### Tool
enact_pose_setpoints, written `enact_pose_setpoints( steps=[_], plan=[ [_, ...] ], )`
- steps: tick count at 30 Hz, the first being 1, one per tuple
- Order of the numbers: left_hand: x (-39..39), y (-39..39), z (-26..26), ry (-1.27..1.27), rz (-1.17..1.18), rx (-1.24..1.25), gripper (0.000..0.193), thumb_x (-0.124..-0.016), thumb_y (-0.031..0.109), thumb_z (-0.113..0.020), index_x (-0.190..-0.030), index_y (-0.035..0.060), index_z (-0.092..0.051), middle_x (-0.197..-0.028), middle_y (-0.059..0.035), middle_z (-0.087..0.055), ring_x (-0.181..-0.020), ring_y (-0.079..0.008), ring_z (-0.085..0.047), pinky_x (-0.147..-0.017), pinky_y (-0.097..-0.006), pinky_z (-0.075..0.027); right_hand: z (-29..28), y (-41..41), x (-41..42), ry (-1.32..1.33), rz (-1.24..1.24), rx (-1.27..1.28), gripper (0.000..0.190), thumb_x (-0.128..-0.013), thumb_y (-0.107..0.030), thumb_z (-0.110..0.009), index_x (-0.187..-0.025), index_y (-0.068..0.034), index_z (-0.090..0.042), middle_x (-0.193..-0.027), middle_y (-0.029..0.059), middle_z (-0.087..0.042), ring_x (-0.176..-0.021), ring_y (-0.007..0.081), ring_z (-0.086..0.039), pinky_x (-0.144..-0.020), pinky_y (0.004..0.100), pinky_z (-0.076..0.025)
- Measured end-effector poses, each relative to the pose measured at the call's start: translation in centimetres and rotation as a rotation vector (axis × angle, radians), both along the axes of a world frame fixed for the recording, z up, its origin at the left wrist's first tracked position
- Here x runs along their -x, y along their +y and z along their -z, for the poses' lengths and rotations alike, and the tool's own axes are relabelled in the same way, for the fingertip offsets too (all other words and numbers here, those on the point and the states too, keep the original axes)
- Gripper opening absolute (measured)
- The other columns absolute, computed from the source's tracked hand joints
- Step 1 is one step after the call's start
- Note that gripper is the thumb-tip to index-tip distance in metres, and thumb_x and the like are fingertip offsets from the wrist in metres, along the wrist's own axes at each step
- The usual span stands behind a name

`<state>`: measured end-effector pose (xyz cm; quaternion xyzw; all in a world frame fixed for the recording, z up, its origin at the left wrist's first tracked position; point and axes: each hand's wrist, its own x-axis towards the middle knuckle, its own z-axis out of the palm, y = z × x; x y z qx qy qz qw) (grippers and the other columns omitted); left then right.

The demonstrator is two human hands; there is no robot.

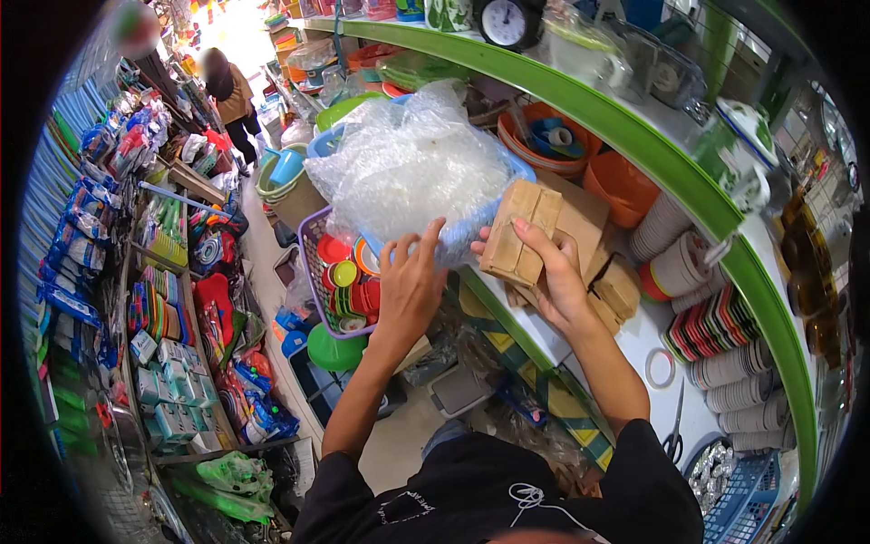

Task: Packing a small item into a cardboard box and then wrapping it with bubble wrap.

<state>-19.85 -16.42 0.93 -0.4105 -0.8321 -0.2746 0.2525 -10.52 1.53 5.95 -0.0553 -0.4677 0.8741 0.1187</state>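
Observation:
My right hand (pixel 561 275) grips a small brown cardboard box (pixel 523 224), thumb on its front face. To its left, my left hand (pixel 411 285) has its fingers spread and holds nothing I can see. It is in front of a blue plastic basket (pixel 523 165) heaped with clear bubble wrap (pixel 421 163); whether the fingertips touch the wrap I cannot tell. Below the basket's left side, a purple plastic basket (pixel 314 272) holds red, green and orange plastic ware. More brown cardboard boxes (pixel 615 289) lie on the white shelf (pixel 639 340) behind my right hand.
Scissors (pixel 675 428) and a roll of clear tape (pixel 660 368) lie on the shelf by stacked bowls (pixel 714 326). A green shelf edge (pixel 612 109) curves overhead. Goods fill the racks (pixel 160 285) across the aisle (pixel 262 238), where a person (pixel 231 95) stands farther off.

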Motion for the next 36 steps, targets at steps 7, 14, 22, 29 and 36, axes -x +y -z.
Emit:
enact_pose_setpoints(
  steps=[7,14,22,29,36],
  plan=[
    [2.1,0.9,2.0,-0.217,0.094,-0.551,0.054,-0.079,-0.005,-0.075,-0.126,0.0034,-0.05,-0.096,-0.0115,-0.073,-0.099,-0.0282,-0.068,-0.096,-0.0444,-0.047,-1.4,0.6,-0.9,-0.101,-0.028,-0.099,0.044,-0.094,-0.02,-0.068,-0.125,0.009,-0.055,-0.11,0.0203,-0.068,-0.094,0.03,-0.073,-0.083,0.0397,-0.061],
    [-2.1,4.3,2.3,-0.212,0.592,-0.565,0.047,-0.077,-0.009,-0.073,-0.119,0.002,-0.055,-0.104,-0.0094,-0.07,-0.111,-0.0329,-0.065,-0.101,-0.0499,-0.048,0.3,2.3,-6.8,-0.146,0.089,0.069,0.058,-0.092,-0.02,-0.066,-0.138,0.008,-0.043,-0.12,0.0248,-0.062,-0.1,0.0415,-0.071,-0.086,0.0474,-0.061],
    [-4.9,7.7,3.3,-0.51,1.002,-0.521,0.066,-0.074,0.01,-0.085,-0.127,0.0041,-0.046,-0.125,-0.0162,-0.061,-0.12,-0.0376,-0.058,-0.102,-0.0506,-0.043,0.6,3.5,-11.9,-0.098,0.278,0.075,0.064,-0.09,-0.02,-0.064,-0.141,0.01,-0.039,-0.127,0.0295,-0.058,-0.101,0.0418,-0.069,-0.088,0.0519,-0.06],
    [-8.6,12.1,5.0,-0.278,0.847,-0.16,0.089,-0.076,0.04,-0.083,-0.142,0.0035,-0.035,-0.152,-0.0194,-0.04,-0.14,-0.0399,-0.035,-0.112,-0.0528,-0.025,0.4,5.9,-22.0,-0.167,0.556,-0.066,0.066,-0.089,-0.024,-0.066,-0.138,0.012,-0.041,-0.123,0.0294,-0.062,-0.094,0.0403,-0.071,-0.082,0.0477,-0.062],
    [-18.1,16.4,6.2,-0.205,0.924,0.203,0.095,-0.081,0.048,-0.077,-0.15,0.003,-0.029,-0.157,-0.017,-0.035,-0.147,-0.0356,-0.026,-0.115,-0.0566,-0.013,2.1,6.1,-34.3,-0.331,0.9,-0.075,0.063,-0.09,-0.029,-0.067,-0.133,0.013,-0.048,-0.118,0.0255,-0.065,-0.091,0.0384,-0.073,-0.077,0.0435,-0.063]
  ],
)
